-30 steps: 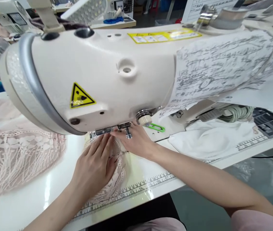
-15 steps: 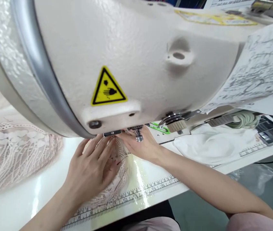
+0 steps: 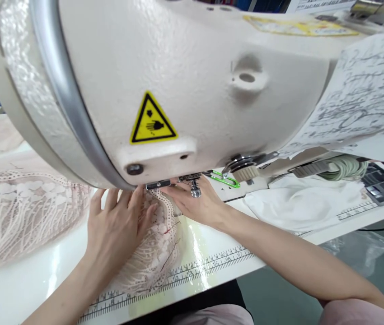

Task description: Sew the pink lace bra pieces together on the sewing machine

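Note:
My left hand [image 3: 115,225] rests with its fingers spread on a pale pink lace piece [image 3: 160,246], left of the needle area of a cream sewing machine [image 3: 195,81]. The lace has a scalloped, dotted edge, long fringe-like threads and a few dark red thread ends. My right hand [image 3: 199,201] reaches under the machine head at the lace's right edge. Its visible fingers look stretched out to the left, and their tips are hidden behind the machine parts. The presser foot and needle are also out of sight.
More pink fringed lace [image 3: 19,212] lies at the left on the white table. Green-handled thread snips [image 3: 226,179] and a white cloth [image 3: 305,203] are at the right. A printed ruler [image 3: 178,280] runs along the front edge. Handwritten paper [image 3: 358,95] hangs from the machine.
My left hand has shifted left, uncovering more of the lace's dotted edge. My right hand stays nearly in place. The view has moved slightly.

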Tool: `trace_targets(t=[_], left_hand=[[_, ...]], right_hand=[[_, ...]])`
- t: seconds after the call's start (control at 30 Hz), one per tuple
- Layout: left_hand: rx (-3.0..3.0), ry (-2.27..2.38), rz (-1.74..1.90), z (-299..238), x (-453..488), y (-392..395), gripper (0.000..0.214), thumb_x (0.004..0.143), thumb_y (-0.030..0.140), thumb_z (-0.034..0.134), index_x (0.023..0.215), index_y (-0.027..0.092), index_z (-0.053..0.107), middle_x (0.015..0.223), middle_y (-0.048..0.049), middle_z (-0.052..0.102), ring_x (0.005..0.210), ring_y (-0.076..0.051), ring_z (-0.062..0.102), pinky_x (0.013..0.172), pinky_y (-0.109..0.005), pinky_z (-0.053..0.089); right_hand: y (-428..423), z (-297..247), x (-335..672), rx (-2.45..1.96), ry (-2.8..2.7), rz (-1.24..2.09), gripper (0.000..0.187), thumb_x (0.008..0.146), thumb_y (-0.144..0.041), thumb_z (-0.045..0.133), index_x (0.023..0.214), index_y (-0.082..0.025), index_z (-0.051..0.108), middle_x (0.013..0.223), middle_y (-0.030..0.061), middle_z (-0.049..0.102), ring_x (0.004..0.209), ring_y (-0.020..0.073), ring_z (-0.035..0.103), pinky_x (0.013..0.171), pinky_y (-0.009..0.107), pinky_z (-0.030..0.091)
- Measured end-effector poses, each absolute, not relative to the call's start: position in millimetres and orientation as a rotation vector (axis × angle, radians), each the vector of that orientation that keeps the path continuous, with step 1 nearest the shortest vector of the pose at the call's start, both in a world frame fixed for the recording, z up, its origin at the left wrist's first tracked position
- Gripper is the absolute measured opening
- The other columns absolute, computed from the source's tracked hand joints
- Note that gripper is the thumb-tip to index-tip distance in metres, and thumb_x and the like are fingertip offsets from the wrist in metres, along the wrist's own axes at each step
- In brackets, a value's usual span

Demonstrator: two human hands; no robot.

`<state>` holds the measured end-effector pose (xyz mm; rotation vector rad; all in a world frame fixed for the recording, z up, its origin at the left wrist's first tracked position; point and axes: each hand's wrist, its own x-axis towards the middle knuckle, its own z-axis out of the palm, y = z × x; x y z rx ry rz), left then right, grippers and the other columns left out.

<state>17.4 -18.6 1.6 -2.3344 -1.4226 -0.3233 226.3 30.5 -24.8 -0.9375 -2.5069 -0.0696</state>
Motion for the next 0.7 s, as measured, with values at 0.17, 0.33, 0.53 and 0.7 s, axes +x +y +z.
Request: trace_targets(t=[0.17,0.33,0.53,0.7], left_hand=[[-2.541,-1.193,-0.463,0.7,22.0,-22.3,0.039,0.091,0.029,0.056,0.125,0.009,0.057,0.121,-0.0126,0.068,0.111,-0.027,0.061,0.094,-0.042,0.046],[-2.615,-1.196,-0.452,-8.0,25.6,-20.3,0.048,0.090,0.029,0.056,0.132,0.005,0.052,0.129,-0.0154,0.063,0.120,-0.031,0.058,0.101,-0.045,0.046],[-2.608,-1.237,-0.479,-10.0,23.1,-16.8,0.046,0.091,0.026,0.053,0.133,0.007,0.052,0.126,-0.0150,0.065,0.119,-0.030,0.059,0.098,-0.044,0.048],[-2.602,-1.281,-0.486,-9.7,25.1,-17.5,0.050,0.091,0.026,0.053,0.138,0.008,0.048,0.127,-0.0154,0.064,0.119,-0.031,0.059,0.097,-0.045,0.048]], right_hand=[[31.3,-25.2,227.5,-0.954,-2.490,-0.057,0.031,0.092,-0.012,0.046,0.115,-0.023,0.065,0.094,0.0039,0.072,0.078,0.0154,0.064,0.093,0.040,0.045],[30.6,-18.7,225.5,-1.024,-2.506,-0.012,0.033,0.097,-0.015,0.040,0.115,-0.026,0.066,0.086,0.0016,0.073,0.077,0.0160,0.065,0.096,0.042,0.045],[29.0,-15.3,221.7,-1.199,-2.512,0.169,0.028,0.096,-0.019,0.044,0.110,-0.025,0.068,0.088,0.0028,0.071,0.096,0.0189,0.063,0.099,0.041,0.046],[28.9,-23.9,222.4,-1.072,-2.499,0.041,0.037,0.094,-0.017,0.051,0.127,-0.030,0.058,0.100,0.0046,0.069,0.098,0.0196,0.062,0.099,0.046,0.046]])
